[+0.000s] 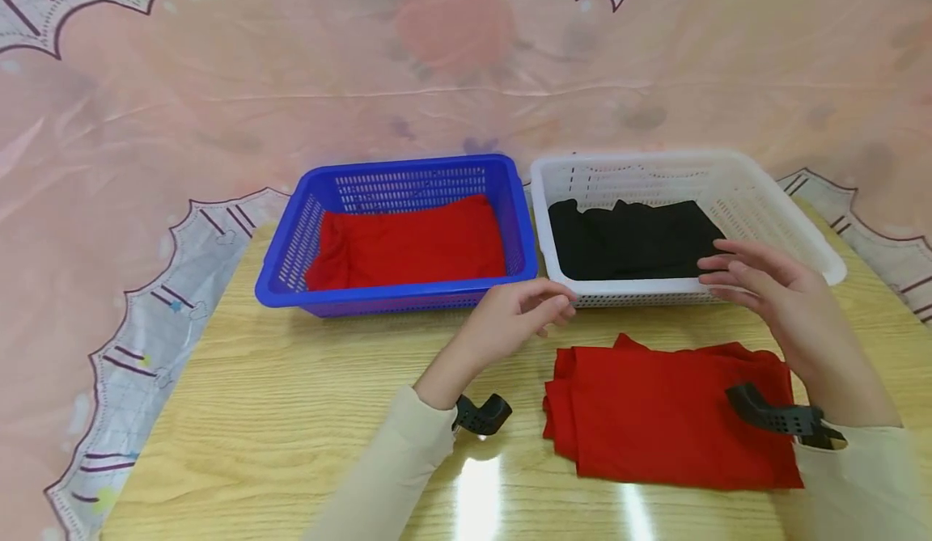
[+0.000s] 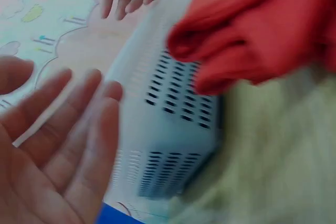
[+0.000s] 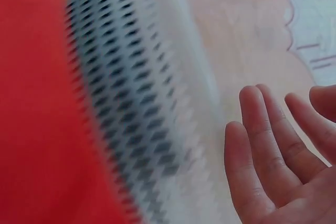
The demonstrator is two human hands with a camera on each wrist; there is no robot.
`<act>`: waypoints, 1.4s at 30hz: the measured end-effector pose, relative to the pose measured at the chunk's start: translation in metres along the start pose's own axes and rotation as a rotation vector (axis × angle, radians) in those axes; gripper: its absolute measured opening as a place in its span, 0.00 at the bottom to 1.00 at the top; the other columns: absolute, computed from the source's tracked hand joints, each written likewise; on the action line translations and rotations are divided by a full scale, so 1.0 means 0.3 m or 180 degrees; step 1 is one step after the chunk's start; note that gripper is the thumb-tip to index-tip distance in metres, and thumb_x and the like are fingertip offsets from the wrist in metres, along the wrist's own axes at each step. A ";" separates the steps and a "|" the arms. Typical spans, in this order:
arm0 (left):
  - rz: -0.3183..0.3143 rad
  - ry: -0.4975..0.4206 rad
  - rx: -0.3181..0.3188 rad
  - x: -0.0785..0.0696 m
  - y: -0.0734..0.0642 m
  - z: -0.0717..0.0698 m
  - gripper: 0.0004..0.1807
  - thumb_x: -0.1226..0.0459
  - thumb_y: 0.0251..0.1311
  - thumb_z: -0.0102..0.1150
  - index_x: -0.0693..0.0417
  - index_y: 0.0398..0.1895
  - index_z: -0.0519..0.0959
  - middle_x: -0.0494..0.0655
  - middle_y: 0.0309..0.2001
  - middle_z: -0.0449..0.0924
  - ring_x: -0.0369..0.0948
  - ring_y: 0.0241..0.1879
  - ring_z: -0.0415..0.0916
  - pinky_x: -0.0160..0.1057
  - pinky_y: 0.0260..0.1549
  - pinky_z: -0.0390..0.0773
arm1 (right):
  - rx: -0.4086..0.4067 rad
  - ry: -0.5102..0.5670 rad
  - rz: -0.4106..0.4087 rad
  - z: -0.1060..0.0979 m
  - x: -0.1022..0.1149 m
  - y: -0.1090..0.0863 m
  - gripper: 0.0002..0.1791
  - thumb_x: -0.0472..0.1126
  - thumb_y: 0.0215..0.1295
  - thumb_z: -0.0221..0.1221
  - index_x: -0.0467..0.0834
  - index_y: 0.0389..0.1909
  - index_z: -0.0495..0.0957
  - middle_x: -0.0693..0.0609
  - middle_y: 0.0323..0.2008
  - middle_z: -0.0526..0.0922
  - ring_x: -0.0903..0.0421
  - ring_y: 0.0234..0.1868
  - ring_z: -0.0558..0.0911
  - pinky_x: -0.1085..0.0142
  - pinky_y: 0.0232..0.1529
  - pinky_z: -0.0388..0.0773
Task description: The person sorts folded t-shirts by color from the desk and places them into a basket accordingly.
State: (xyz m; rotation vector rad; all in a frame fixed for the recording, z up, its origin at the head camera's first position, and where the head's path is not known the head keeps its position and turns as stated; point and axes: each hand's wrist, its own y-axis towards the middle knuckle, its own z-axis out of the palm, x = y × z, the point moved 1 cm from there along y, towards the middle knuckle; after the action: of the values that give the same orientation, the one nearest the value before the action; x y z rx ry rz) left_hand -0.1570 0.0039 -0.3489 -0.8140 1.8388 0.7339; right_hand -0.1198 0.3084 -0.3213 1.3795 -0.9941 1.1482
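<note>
A folded red cloth (image 1: pixel 670 412) lies on the table in front of the white basket (image 1: pixel 626 287). My left hand (image 1: pixel 520 314) hovers beyond the cloth's left side, by the gap between the two baskets, holding nothing. Above the white basket's front right rim is my right hand (image 1: pixel 779 290), its fingers loosely spread and nothing in them. In the left wrist view the left hand (image 2: pixel 63 150) shows extended fingers, with the red cloth (image 2: pixel 252 30) apart from it. Relaxed fingers of the right hand (image 3: pixel 278 166) appear in the right wrist view. Black folded cloth (image 1: pixel 633 242) lies inside the white basket.
To the left stands a blue basket (image 1: pixel 273 282) with red cloth (image 1: pixel 422 242) lying in it. Both baskets stand side by side at the back of the wooden table (image 1: pixel 240 420). A patterned pink sheet (image 1: pixel 349 88) hangs behind them.
</note>
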 end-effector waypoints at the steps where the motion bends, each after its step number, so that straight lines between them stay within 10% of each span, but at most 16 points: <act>1: -0.0094 0.0006 0.0054 0.011 -0.011 0.003 0.14 0.51 0.61 0.49 0.44 0.46 0.76 0.44 0.37 0.80 0.38 0.32 0.78 0.39 0.31 0.78 | 0.0000 0.0007 0.0033 -0.015 -0.012 -0.017 0.20 0.33 0.67 0.45 0.35 0.59 0.63 0.47 0.45 0.78 0.57 0.43 0.79 0.73 0.42 0.74; 14: -0.1004 0.0068 0.0546 0.102 -0.120 0.066 0.30 0.44 0.54 0.53 0.45 0.58 0.68 0.36 0.37 0.77 0.38 0.26 0.78 0.36 0.25 0.78 | -0.0336 0.0499 0.0502 -0.197 -0.170 -0.238 0.20 0.34 0.69 0.40 0.38 0.60 0.63 0.53 0.47 0.78 0.61 0.46 0.77 0.73 0.39 0.74; 29: -0.1184 -0.0337 0.1200 0.109 -0.152 0.084 0.26 0.49 0.57 0.53 0.53 0.55 0.72 0.38 0.33 0.78 0.38 0.31 0.76 0.35 0.28 0.77 | -0.0001 -0.1332 0.1631 -0.316 -0.261 -0.290 0.26 0.47 0.70 0.40 0.49 0.67 0.51 0.77 0.41 0.70 0.72 0.37 0.76 0.64 0.31 0.78; 34: -0.1317 0.0076 0.1117 0.105 -0.153 0.100 0.32 0.42 0.51 0.54 0.48 0.56 0.71 0.38 0.29 0.78 0.36 0.30 0.74 0.35 0.29 0.76 | 0.0170 -0.1641 0.1926 -0.293 -0.237 -0.292 0.32 0.52 0.69 0.38 0.40 0.68 0.44 0.47 0.52 0.71 0.64 0.38 0.78 0.56 0.35 0.78; 37: -0.1295 0.0630 0.1034 0.096 -0.154 0.113 0.34 0.36 0.47 0.52 0.45 0.54 0.72 0.32 0.32 0.76 0.33 0.33 0.73 0.34 0.34 0.73 | 0.0403 -0.1587 0.2249 -0.258 -0.217 -0.283 0.35 0.54 0.69 0.37 0.36 0.67 0.40 0.27 0.58 0.55 0.54 0.40 0.77 0.52 0.37 0.77; 42: -0.1192 0.1220 0.0987 0.085 -0.154 0.125 0.34 0.32 0.44 0.49 0.43 0.48 0.74 0.30 0.36 0.74 0.32 0.37 0.71 0.34 0.35 0.72 | 0.0545 -0.1335 0.2418 -0.212 -0.197 -0.267 0.35 0.51 0.70 0.37 0.33 0.66 0.37 0.31 0.55 0.61 0.47 0.38 0.76 0.53 0.35 0.77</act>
State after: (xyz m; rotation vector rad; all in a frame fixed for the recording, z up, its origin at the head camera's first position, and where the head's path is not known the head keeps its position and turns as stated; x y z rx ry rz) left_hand -0.1089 -0.0001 -0.3922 -1.1026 1.9860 0.0505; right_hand -0.0612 0.3798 -0.3950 1.4491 -1.8601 1.5442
